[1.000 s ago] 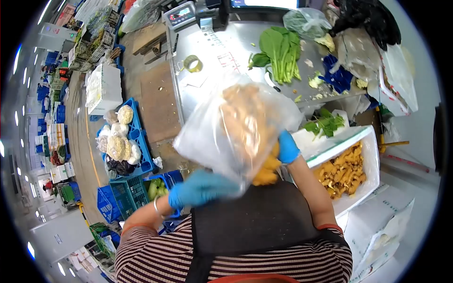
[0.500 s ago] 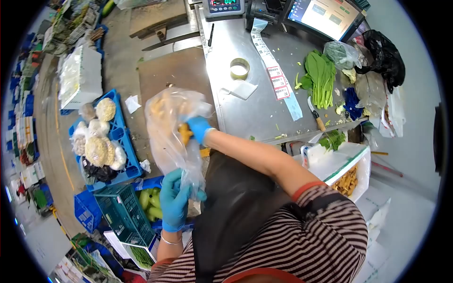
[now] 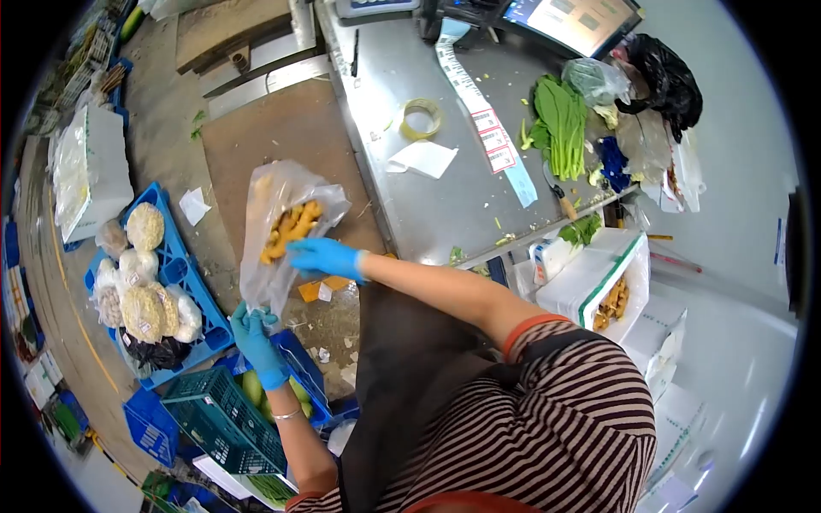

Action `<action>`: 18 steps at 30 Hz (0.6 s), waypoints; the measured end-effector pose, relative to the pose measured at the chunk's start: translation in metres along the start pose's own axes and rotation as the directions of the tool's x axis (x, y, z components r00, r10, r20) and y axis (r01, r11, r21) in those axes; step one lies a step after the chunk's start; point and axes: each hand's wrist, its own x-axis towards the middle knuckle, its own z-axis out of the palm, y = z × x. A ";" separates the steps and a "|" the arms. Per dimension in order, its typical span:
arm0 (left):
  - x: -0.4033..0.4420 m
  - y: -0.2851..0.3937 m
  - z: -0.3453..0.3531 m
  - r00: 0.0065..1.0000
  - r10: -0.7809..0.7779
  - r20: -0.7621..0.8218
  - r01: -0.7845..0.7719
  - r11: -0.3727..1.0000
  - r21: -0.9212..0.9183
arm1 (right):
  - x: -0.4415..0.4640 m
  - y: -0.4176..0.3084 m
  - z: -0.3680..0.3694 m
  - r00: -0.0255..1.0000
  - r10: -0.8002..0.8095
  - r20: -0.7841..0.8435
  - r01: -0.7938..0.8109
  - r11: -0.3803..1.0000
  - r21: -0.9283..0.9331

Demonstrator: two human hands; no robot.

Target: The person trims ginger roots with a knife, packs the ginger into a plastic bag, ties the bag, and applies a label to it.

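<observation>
Left of the frame's centre, a plastic bag (image 3: 259, 278) holds ginger (image 3: 293, 229). The left hand's (image 3: 256, 344) fingers pinch its lower end; the right hand (image 3: 327, 258) meets its side, grip unclear.

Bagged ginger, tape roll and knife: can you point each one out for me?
Bagged ginger (image 3: 292, 227): head view, middle of the visible pieces.
Tape roll (image 3: 418, 133): head view, lower side of the ring.
Knife (image 3: 565, 205): head view, on the handle.
</observation>
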 end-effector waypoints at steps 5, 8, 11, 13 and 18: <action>0.005 -0.011 0.007 1.000 -0.019 -0.010 0.019 0.999 0.046 | -0.207 -0.063 -0.136 0.744 -0.173 -0.645 0.004 0.967 -0.255; 0.017 -0.041 0.002 0.992 0.120 -0.047 -0.106 0.969 0.223 | -0.307 -0.016 -0.283 0.131 -0.621 -0.773 -0.382 0.688 -0.618; -0.008 0.003 0.046 0.851 0.515 -0.103 -0.260 0.584 0.769 | -0.373 0.011 -0.362 0.068 -0.579 -0.813 -0.850 0.392 -0.351; -0.037 0.047 0.094 0.770 0.637 -0.025 -0.364 0.472 0.803 | -0.386 0.027 -0.389 0.108 -0.464 -0.879 -0.863 0.396 -0.315; -0.097 0.072 0.220 0.688 0.659 0.304 -0.688 0.456 0.565 | -0.400 0.071 -0.421 0.199 -0.596 -0.778 -0.651 0.513 -0.560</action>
